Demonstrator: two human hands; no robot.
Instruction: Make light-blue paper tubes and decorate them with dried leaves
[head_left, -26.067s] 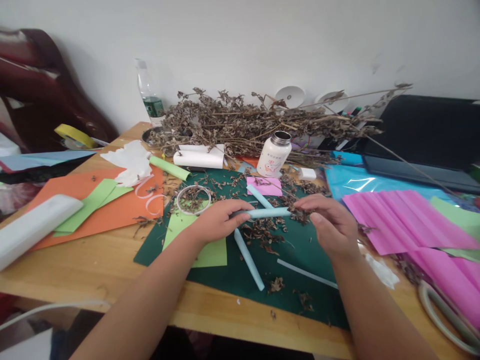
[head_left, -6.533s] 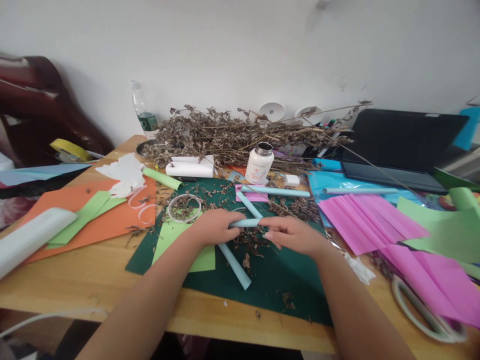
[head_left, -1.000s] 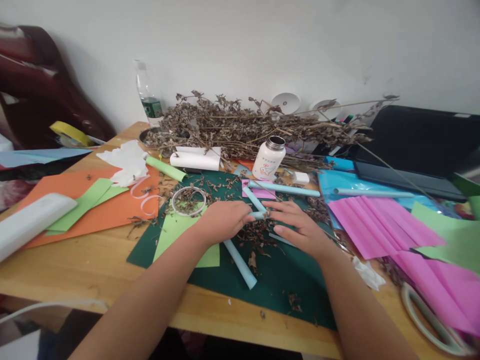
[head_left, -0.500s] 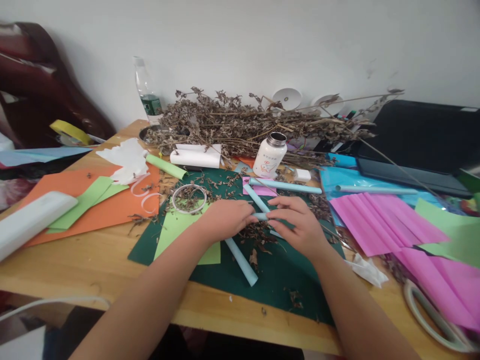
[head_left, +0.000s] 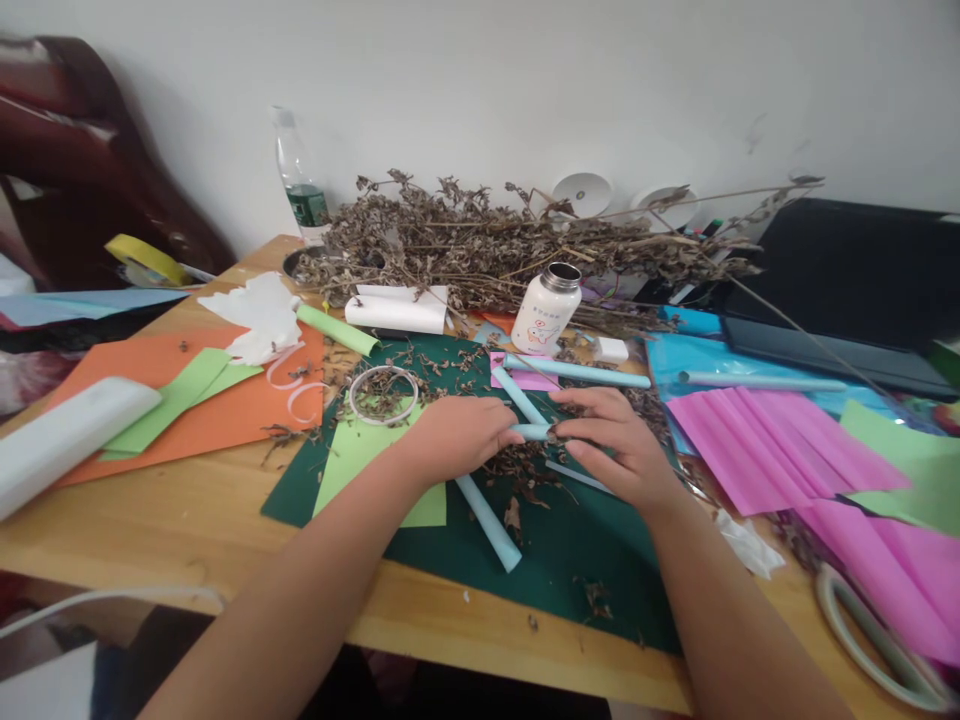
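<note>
Above the green cutting mat (head_left: pixel 600 560), my left hand (head_left: pixel 466 437) is closed round a short pale blue paper tube (head_left: pixel 531 432) that lies nearly level. The fingertips of my right hand (head_left: pixel 619 447) are at the tube's right end, pinching a small dark bit of dried leaf there. Another blue paper tube (head_left: pixel 489 525) slants out below my left hand. One more tube (head_left: pixel 521 395) slopes behind the held one, and a long tube (head_left: pixel 585 371) lies across a pink paper piece. Dried leaf crumbs (head_left: pixel 517 480) are scattered beneath my hands.
A heap of dried stems (head_left: pixel 465 235) spans the back, with a white open bottle (head_left: pixel 550 310) before it. Tape ring (head_left: pixel 383 394) and green sheet (head_left: pixel 345 470) lie left on the mat. Pink crepe paper (head_left: pixel 772 445) and a laptop (head_left: pixel 855 290) stand right; orange paper (head_left: pixel 180 400) lies left.
My right hand has shifted slightly right along the held tube, showing more of its end and a dark bit at my fingertips. My left hand keeps its hold. The view has moved slightly.
</note>
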